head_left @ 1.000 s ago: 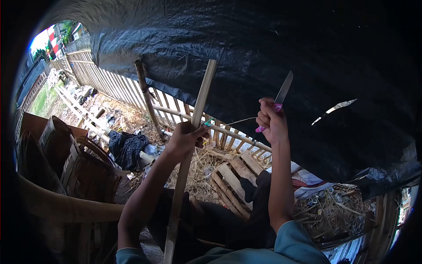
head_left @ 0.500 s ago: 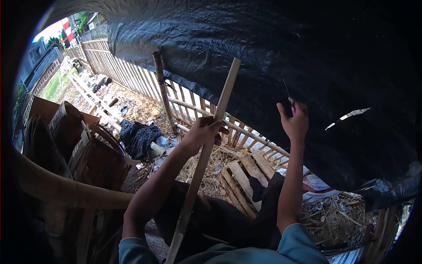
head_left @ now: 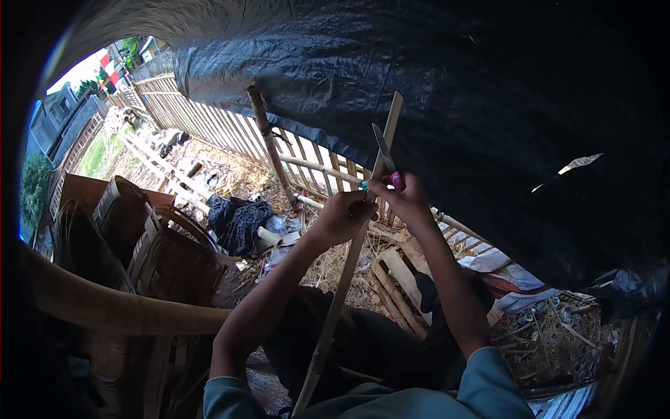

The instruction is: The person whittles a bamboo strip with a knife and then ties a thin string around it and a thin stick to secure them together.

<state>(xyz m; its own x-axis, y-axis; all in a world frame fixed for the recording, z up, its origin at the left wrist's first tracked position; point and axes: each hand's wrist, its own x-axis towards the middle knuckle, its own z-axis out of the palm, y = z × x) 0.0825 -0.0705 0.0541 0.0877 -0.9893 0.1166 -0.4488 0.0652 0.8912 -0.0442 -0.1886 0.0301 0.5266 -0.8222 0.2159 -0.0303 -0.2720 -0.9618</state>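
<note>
A long, pale bamboo strip [head_left: 336,307] rises slantwise from near my lap to in front of the black sheet. My left hand [head_left: 342,218] is closed around it at about mid-length. In my right hand [head_left: 407,204] is a knife [head_left: 382,145] with a pink handle, its blade pointing up and overlapping the strip's upper part in this view. The right fingers are right beside the strip, just above my left hand.
A black plastic sheet [head_left: 488,140] with a torn hole hangs ahead. Behind it runs a bamboo fence [head_left: 223,129]. Woven baskets [head_left: 174,258] and a thick bamboo pole [head_left: 132,307] are at left. Wooden slats [head_left: 398,293] lie on straw-strewn ground.
My right hand has come left from beside the sheet to the strip, bringing the knife against or over it. My left hand still grips the strip; the whole view has shifted slightly.
</note>
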